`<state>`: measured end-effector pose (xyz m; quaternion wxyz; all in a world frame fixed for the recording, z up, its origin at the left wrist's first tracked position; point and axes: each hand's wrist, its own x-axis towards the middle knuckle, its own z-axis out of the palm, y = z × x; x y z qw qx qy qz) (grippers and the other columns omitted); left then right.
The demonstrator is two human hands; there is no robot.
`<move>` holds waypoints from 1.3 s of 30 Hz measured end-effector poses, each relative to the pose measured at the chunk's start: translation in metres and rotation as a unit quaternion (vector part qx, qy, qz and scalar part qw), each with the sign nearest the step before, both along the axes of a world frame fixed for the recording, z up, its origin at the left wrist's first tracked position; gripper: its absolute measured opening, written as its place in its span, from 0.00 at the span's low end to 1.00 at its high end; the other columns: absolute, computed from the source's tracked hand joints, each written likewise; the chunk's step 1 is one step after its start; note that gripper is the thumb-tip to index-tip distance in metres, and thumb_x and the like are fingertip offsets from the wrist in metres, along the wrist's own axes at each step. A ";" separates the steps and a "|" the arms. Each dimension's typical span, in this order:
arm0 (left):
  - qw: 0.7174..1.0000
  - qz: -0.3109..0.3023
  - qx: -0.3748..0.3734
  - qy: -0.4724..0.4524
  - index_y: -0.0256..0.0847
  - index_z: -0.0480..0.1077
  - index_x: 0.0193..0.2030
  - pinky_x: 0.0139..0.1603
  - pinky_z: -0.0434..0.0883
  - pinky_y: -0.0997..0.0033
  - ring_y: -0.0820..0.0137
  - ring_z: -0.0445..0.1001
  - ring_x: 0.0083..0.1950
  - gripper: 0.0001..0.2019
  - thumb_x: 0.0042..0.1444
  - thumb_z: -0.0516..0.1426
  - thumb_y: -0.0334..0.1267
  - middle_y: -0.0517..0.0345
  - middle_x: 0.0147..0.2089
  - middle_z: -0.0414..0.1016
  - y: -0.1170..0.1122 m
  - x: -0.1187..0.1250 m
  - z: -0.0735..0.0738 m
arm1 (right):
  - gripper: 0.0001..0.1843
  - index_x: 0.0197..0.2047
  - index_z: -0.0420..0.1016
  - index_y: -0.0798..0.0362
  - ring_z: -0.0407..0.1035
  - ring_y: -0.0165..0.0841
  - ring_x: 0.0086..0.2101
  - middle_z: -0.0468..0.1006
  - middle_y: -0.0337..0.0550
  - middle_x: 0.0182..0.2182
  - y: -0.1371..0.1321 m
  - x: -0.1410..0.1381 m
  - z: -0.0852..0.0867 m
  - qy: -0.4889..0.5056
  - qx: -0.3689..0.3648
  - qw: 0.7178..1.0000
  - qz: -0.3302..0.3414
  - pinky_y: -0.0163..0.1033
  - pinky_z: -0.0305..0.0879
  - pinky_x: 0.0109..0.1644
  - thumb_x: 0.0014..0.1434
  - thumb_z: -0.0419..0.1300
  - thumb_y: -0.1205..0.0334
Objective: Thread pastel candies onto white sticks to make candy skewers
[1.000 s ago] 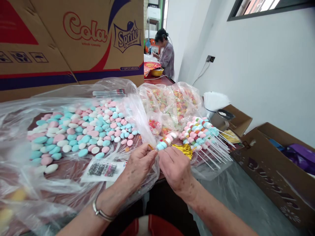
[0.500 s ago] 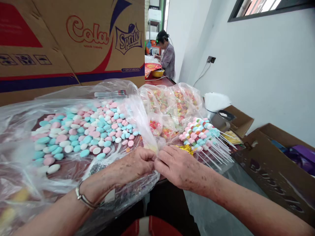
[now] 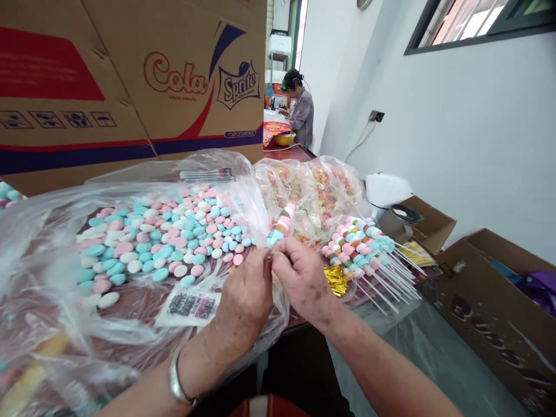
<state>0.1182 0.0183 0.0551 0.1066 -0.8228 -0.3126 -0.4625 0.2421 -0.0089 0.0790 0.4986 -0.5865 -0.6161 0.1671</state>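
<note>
Basically both hands meet over the near edge of the desk. The left hand and the right hand hold one candy skewer between them. The fingers of both hands are pressed together, pinching its lower end where they meet. The skewer tilts up and away from the person, with blue, white and pink pieces stacked on it, and seems to be inside thin clear film. A metal bracelet sits on the left wrist.

Toward the left edge of the desk, a wide clear bag holds loose pastel candies in pink, blue and white. A barcode label lies just beside the left hand. Near the right edge lies a pile of finished skewers, sticks pointing right, with gold twist ties just beside the right hand. Small bags of colourful sweets stand behind the pile. A Cola/Sprite carton is at the far left. A co-worker stands well beyond the far edge.
</note>
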 end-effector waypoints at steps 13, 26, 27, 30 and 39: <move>0.991 -0.083 -0.090 -0.059 0.39 0.67 0.46 0.46 0.66 0.61 0.63 0.68 0.43 0.07 0.62 0.54 0.29 0.52 0.41 0.69 -0.026 -0.041 0.006 | 0.08 0.27 0.64 0.51 0.58 0.26 0.25 0.63 0.31 0.22 0.011 -0.020 0.003 0.162 -0.037 0.979 0.121 0.31 0.56 0.30 0.58 0.52 0.62; 0.667 -0.354 -0.610 -0.240 0.43 0.80 0.36 0.36 0.73 0.67 0.65 0.78 0.31 0.06 0.52 0.62 0.34 0.55 0.32 0.82 0.021 -0.092 0.054 | 0.09 0.29 0.64 0.51 0.63 0.28 0.26 0.69 0.36 0.24 0.014 -0.027 0.009 -0.124 0.076 0.978 0.147 0.33 0.58 0.33 0.60 0.49 0.67; 0.638 -0.382 -0.628 -0.230 0.41 0.81 0.32 0.34 0.73 0.65 0.64 0.77 0.28 0.04 0.52 0.62 0.35 0.54 0.28 0.81 0.021 -0.092 0.055 | 0.08 0.29 0.64 0.51 0.63 0.28 0.26 0.69 0.36 0.24 0.015 -0.028 0.009 -0.123 0.079 0.981 0.130 0.33 0.57 0.32 0.60 0.49 0.67; 0.589 -0.337 -0.698 -0.229 0.39 0.79 0.27 0.30 0.73 0.63 0.63 0.76 0.25 0.07 0.53 0.61 0.36 0.52 0.24 0.80 0.023 -0.087 0.050 | 0.09 0.30 0.65 0.52 0.63 0.29 0.28 0.69 0.38 0.26 0.012 -0.036 0.008 -0.125 0.137 0.975 0.122 0.34 0.58 0.34 0.61 0.48 0.67; 0.666 -0.332 -0.601 -0.291 0.45 0.76 0.19 0.41 0.75 0.47 0.55 0.77 0.33 0.27 0.60 0.49 0.56 0.51 0.17 0.74 0.013 -0.103 0.040 | 0.09 0.31 0.66 0.51 0.66 0.29 0.28 0.72 0.38 0.26 0.006 -0.043 -0.005 -0.031 0.059 0.994 0.088 0.34 0.60 0.33 0.61 0.48 0.66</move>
